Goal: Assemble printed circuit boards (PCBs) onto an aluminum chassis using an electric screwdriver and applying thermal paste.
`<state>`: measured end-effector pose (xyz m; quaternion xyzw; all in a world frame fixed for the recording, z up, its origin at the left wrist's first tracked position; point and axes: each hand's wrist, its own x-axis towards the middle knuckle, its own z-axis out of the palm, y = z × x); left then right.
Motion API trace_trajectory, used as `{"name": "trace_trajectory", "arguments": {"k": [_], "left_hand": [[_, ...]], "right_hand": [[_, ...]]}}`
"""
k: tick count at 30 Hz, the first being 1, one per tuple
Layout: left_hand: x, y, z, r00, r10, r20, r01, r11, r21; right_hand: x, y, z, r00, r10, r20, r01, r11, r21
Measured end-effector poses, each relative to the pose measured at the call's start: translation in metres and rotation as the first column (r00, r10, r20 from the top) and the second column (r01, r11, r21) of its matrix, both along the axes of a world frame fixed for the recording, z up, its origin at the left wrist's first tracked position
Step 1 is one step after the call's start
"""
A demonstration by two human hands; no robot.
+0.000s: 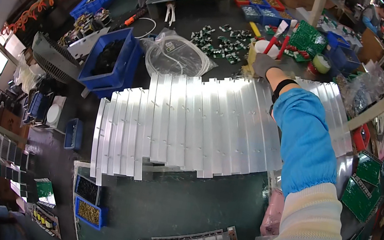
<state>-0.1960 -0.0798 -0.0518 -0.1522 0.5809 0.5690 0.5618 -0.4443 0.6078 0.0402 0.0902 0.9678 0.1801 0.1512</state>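
Workbench seen from above the worker's head. The right hand, in a grey glove, is stretched out to the far side of the table, its arm in a blue sleeve cover over a striped cream sleeve. The gloved fingers are curled about the near rim of a white cup that stands in a yellow holder; whether they pinch the rim or merely rest on it cannot be told. Red-handled tools stand in or just behind the cup. The left hand is out of the picture.

Across the middle of the table lies a row of long silver aluminium strips, side by side and overlapping, running from the left half to the right edge; the reaching forearm passes over their right part. Beyond the strips, near the far edge, lie a clear plastic bag and a scatter of small green circuit boards, the latter just left of the cup. A deep blue bin holding dark parts stands at the far left of the strips. A roll of tape sits to the right of the cup, near green trays. At the near left corner, two small blue boxes hold screws, one dark, one brass-coloured.
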Motion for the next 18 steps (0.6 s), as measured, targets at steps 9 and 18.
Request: {"name": "trace_trajectory", "arguments": {"k": [9,18], "left_hand": [[0.010,0.007,-0.001,1.000,0.027,0.014,-0.026,0.999,-0.020],[0.023,-0.002,-0.001,0.998,0.064,0.006,-0.064,0.998,-0.005]], "right_hand": [[-0.011,0.001,0.003,0.748,-0.578,-0.326,0.451,0.803,-0.388],[0.018,0.028,-0.010,0.877,-0.388,-0.283,0.333,0.916,-0.224]]}}
